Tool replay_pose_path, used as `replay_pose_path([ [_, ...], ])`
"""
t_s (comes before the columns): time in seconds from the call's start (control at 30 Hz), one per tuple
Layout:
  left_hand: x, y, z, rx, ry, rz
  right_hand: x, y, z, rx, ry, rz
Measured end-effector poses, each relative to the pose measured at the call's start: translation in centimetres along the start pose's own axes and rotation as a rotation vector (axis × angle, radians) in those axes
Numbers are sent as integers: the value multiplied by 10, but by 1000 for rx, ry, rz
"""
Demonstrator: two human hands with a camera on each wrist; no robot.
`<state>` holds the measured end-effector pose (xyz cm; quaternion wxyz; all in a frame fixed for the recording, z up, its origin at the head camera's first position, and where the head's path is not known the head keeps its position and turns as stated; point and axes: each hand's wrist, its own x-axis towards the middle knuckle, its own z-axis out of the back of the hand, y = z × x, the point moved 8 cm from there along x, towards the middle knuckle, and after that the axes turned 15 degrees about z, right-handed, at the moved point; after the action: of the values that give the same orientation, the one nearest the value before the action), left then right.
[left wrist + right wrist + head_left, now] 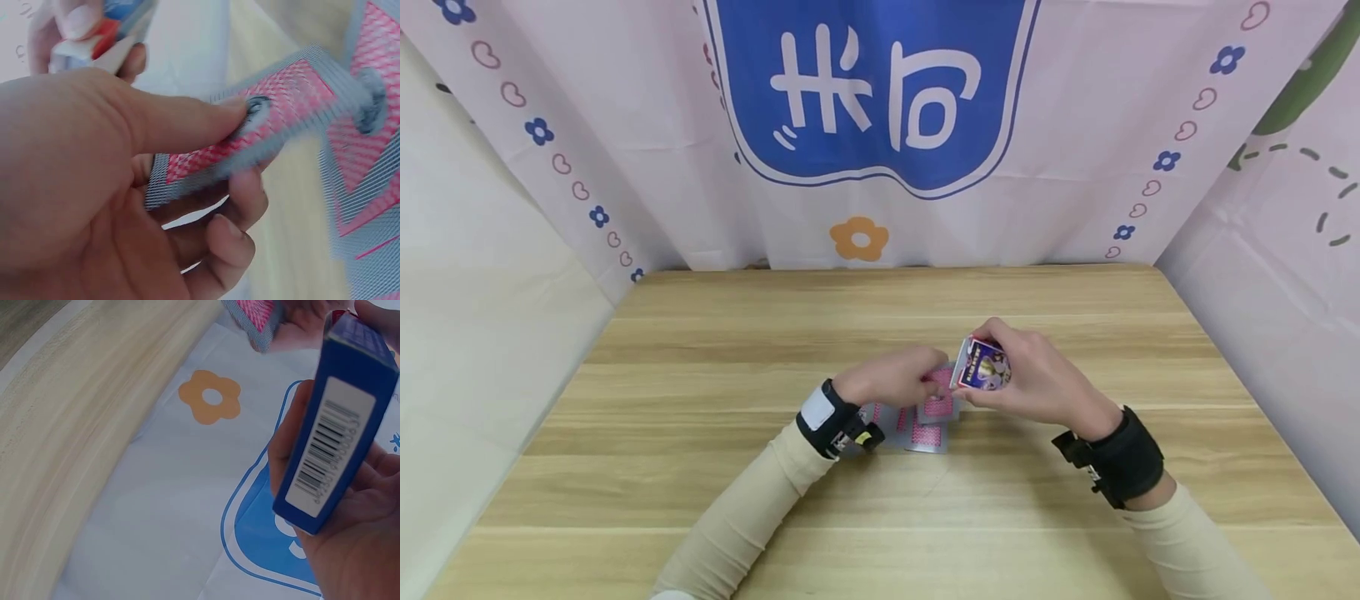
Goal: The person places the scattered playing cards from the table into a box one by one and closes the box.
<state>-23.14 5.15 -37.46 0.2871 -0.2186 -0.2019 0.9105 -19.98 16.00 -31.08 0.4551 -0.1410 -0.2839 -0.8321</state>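
My left hand pinches a playing card between thumb and fingers. The card has a red patterned back with a grey border, and the thumb covers part of its middle. With my right hand I grip a small blue card box, tilted, a barcode on its side. In the head view the box's printed purple front faces up. The two hands are close together, the held card near the box's left end. Below the left hand, more playing cards lie overlapping on the table, red backs up.
The wooden table runs back to a white curtain with a blue emblem and an orange flower. Pale fabric walls stand on the left and right. Each wrist wears a black strap with a small camera.
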Motion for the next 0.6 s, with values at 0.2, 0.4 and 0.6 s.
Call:
replay_pose_path([
  [0.2, -11, 3, 34, -57, -185, 34, 0, -1, 1, -14, 6, -11],
  [0.4, -27, 8, 65, -103, -319, 53, -1, -4, 1, -20, 11, -25],
  [0.6, -42, 9, 80, -262, -292, 44, -1, -4, 1, -21, 9, -18],
])
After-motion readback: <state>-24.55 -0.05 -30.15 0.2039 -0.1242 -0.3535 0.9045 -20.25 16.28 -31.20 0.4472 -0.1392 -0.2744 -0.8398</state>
